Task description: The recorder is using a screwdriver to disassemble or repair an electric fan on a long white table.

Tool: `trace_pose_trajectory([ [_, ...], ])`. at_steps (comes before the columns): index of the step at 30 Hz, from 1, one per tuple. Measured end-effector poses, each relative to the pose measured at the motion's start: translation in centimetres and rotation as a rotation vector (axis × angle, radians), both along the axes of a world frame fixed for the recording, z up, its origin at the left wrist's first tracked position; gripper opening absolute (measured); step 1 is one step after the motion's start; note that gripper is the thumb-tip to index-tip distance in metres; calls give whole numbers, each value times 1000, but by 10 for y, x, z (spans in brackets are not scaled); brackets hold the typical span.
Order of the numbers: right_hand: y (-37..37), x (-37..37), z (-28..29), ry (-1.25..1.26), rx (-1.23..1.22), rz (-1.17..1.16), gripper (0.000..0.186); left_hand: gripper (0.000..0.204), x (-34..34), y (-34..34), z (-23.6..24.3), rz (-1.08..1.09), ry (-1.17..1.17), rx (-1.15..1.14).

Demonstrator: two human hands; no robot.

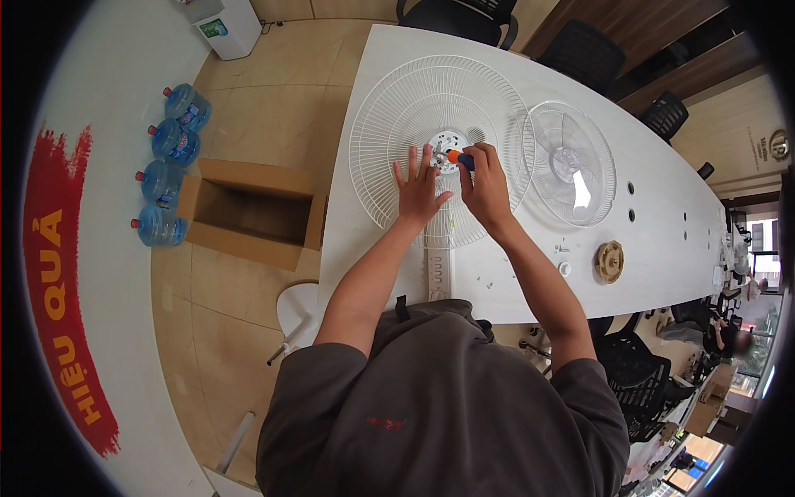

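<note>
A white wire fan grille (389, 108) lies on the white table (658, 248), over a white fan column with oval buttons (438, 269). My left hand (418, 190) rests on the grille with fingers spread, beside the round centre plate (447, 138). In my right hand (484, 186) is a screwdriver (460, 158) with an orange and dark blue handle, its tip at the plate, largely hidden. To the right lie a second grille with a translucent fan blade (546, 149), a gold-brown round part (609, 261), a small white cap (565, 268) and several small loose pieces (490, 284).
An open cardboard box (203, 244) sits on the floor left of the table, near several blue water jugs (170, 141) along the wall. Black chairs (580, 58) line the far side and lower right. A seated person (716, 335) is at the far right.
</note>
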State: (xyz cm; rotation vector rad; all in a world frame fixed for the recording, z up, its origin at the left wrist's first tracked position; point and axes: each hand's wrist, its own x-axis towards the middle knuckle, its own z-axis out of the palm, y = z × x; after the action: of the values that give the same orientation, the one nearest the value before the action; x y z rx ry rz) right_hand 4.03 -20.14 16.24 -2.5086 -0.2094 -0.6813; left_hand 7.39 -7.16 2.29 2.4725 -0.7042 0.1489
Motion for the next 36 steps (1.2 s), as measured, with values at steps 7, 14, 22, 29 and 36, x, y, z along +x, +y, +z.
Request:
trace_pose_trajectory([
  [7, -3, 0, -1, 17, 54, 24, 25, 57, 0, 0, 3, 12, -7, 4],
  [14, -3, 0, -2, 11, 60, 15, 26, 56, -1, 0, 4, 11, -7, -7],
  [22, 3, -3, -5, 123, 111, -105, 28, 55, 0, 0, -2, 6, -9, 17],
  [29, 0, 6, 5, 58, -204, 28, 31, 58, 0, -1, 1, 16, -9, 17],
  [36, 6, 12, 14, 167, 59, -28, 33, 59, -1, -1, 0, 17, -15, -11],
])
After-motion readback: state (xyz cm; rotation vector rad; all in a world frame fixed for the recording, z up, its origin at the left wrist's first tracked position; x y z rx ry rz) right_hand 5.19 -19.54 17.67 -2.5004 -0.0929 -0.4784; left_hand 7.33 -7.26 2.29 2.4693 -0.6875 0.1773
